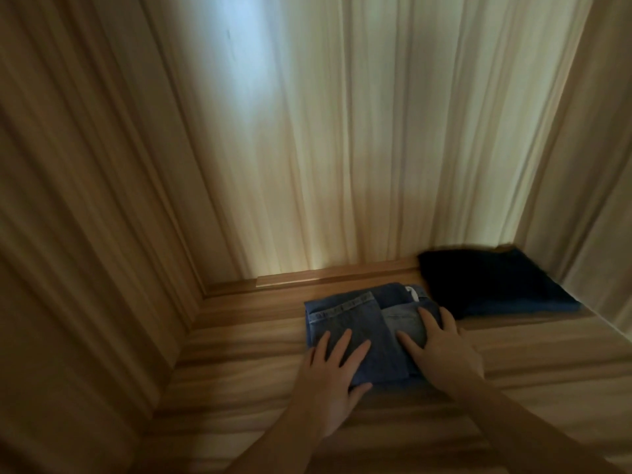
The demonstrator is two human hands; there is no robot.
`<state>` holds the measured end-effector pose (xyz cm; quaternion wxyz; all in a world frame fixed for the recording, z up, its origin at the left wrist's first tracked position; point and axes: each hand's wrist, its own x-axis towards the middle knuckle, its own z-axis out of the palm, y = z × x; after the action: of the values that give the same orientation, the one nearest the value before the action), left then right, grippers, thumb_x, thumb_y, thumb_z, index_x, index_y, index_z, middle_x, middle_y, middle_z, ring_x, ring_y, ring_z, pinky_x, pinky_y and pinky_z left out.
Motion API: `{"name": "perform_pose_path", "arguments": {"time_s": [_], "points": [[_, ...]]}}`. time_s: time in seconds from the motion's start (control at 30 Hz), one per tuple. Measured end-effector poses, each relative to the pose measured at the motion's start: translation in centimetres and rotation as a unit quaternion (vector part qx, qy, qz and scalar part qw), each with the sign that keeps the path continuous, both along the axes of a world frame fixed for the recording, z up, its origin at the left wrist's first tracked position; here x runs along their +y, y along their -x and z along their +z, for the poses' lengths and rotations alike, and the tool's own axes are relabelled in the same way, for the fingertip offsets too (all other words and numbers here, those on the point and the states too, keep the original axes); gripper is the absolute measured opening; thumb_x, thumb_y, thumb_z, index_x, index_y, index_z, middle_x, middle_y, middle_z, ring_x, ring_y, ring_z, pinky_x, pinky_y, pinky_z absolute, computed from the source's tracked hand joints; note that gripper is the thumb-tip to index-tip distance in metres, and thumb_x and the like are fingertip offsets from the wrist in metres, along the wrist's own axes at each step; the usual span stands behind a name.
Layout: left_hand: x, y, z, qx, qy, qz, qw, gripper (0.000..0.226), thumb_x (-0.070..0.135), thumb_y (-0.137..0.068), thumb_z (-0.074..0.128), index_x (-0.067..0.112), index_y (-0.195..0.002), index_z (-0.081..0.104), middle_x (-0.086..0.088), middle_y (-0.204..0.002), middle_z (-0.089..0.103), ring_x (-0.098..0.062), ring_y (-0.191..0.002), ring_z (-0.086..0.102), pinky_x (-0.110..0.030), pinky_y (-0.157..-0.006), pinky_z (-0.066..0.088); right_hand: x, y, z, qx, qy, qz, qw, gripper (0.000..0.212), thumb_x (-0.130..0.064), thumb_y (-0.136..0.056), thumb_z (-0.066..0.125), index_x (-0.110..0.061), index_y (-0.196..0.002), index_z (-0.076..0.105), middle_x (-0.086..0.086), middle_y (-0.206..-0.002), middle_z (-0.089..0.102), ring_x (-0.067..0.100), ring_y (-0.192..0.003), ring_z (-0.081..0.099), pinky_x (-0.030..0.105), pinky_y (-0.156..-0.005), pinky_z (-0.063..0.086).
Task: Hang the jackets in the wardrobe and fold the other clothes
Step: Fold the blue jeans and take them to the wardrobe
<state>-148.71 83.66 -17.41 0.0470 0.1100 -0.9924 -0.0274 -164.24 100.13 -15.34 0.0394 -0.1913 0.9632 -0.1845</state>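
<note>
no readable text, jeans tag [411, 291] blurred

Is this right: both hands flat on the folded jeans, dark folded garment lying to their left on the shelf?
Not quite. In the head view the dark folded garment lies to the right of the folded jeans, not the left. Both the left hand and right hand do rest flat on them, on the shelf.

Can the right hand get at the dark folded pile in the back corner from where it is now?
Probably yes: the right hand lies flat on the folded jeans, and the dark pile sits just beyond, nothing between.
</note>
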Motion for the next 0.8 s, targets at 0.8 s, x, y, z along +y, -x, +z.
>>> {"name": "perform_pose_path", "arguments": {"time_s": [0.8], "points": [[9.9,-11.8,13.0,0.098,-0.107,-0.181,0.973,0.062,0.041,-0.084,0.055,0.030,-0.143,0.037,0.003,-0.147,0.041,-0.022,-0.133,0.039,-0.037,-0.103,0.038,16.3,-27.3,14.9,0.109,-0.036,-0.111,0.987,0.069,-0.060,-0.090,0.046,-0.028,-0.149,0.028,-0.003,-0.153,0.033,0.024,-0.135,0.041,0.038,-0.105,0.039]]}}
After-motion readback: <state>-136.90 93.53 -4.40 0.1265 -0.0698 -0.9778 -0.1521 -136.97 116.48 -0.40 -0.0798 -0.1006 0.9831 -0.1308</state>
